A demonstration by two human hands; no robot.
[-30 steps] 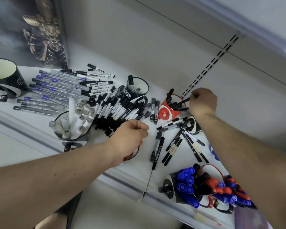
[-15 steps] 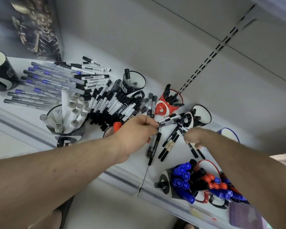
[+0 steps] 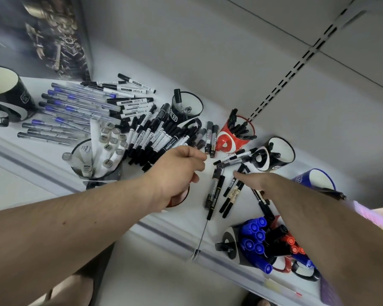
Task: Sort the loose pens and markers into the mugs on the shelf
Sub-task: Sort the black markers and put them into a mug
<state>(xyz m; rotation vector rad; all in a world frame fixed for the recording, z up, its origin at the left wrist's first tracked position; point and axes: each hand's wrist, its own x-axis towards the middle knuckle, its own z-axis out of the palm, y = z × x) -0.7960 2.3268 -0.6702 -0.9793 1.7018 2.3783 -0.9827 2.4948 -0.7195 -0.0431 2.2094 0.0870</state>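
Only the head cam here, looking down at the shelf (image 3: pixel 111 217). My left hand (image 3: pixel 177 171) is hovering mid-frame with fingers curled in. Can't tell if it's pinching anything. My right hand (image 3: pixel 250 180) is reaching just right of center, one finger stretched out over the loose black markers (image 3: pixel 228 195) scattered at center-right. Whether it's gripping one, I honestly can't tell. The red mug (image 3: pixel 232 138) is sitting just above them, already stuffed with black pens, and the black-and-white mug (image 3: pixel 274 155) is right beside it. Big pile of markers (image 3: pixel 159 135) is waiting left of center. I'm thinking grab one marker by its middle, keep it vertical, and drop it cap-up so nothing tips.
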